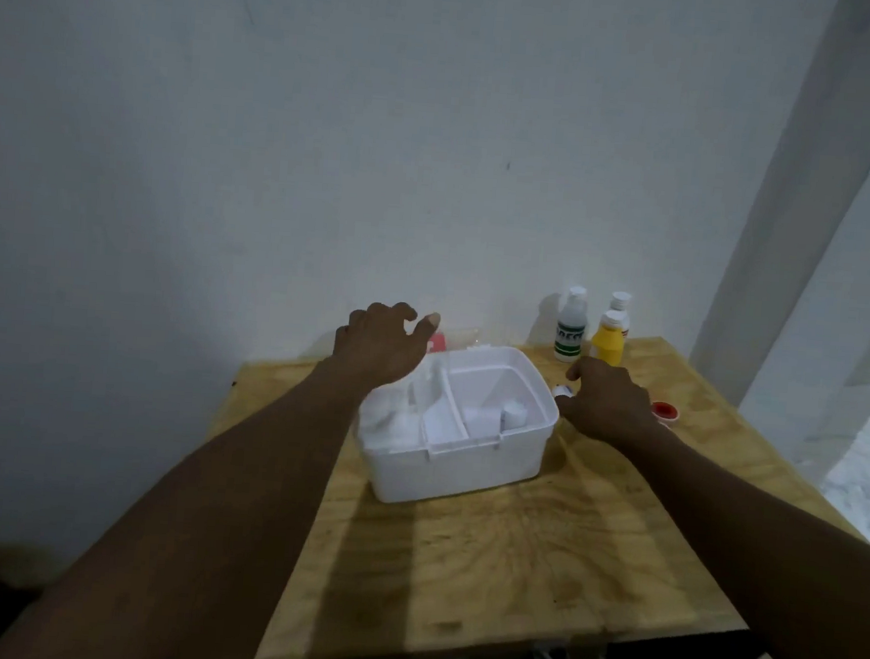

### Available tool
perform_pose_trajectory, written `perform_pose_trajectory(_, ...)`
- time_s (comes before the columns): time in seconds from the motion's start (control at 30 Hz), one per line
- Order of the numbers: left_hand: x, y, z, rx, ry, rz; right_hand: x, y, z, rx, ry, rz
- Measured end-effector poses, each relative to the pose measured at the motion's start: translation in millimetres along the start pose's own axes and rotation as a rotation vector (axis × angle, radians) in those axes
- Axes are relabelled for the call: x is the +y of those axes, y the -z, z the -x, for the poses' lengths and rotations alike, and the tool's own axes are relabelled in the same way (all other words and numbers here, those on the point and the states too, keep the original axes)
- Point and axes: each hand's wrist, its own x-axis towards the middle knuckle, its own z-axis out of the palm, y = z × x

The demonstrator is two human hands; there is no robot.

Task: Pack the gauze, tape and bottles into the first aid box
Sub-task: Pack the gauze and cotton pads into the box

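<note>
The white first aid box (464, 465) stands open in the middle of the wooden table (510, 556), with white gauze rolls (488, 415) inside. My left hand (377, 348) hovers over the box's far left corner, fingers spread, holding nothing. My right hand (608, 400) rests just right of the box, fingers curled around a small white roll (562, 390). Three bottles stand at the back: a clear one with a green label (572, 328), a yellow one (608, 339) and a white one (621, 306) behind it. A red-centred tape roll (665, 411) lies right of my right hand.
The box's lid (453, 338), with a red mark, leans against the white wall behind the box. The table's right edge runs beside a white door frame (812, 201). Bare wood stretches from the box to the near edge.
</note>
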Motion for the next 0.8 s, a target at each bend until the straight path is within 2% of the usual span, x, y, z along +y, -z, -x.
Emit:
perform_pose_trajectory(0.2,-22,-1,24,-0.122,0.004,0.287,-25,10,-5,0.169,0.023,-0.186)
perform_pose_trajectory(0.4,-22,-12,30,-0.031,0.014,0.386,-53,30,-11,0.239,0.135,-0.341)
perform_pose_trajectory(0.5,-21,-13,27,-0.002,0.022,0.418,-80,39,-4,0.16,0.224,-0.433)
perform_pose_trajectory(0.63,-18,-18,18,0.009,0.011,0.393,-109,33,9,-0.078,0.251,-0.535)
perform_pose_trajectory(0.8,-19,-19,14,0.021,-0.002,0.376,-122,22,22,-0.23,0.321,-0.339)
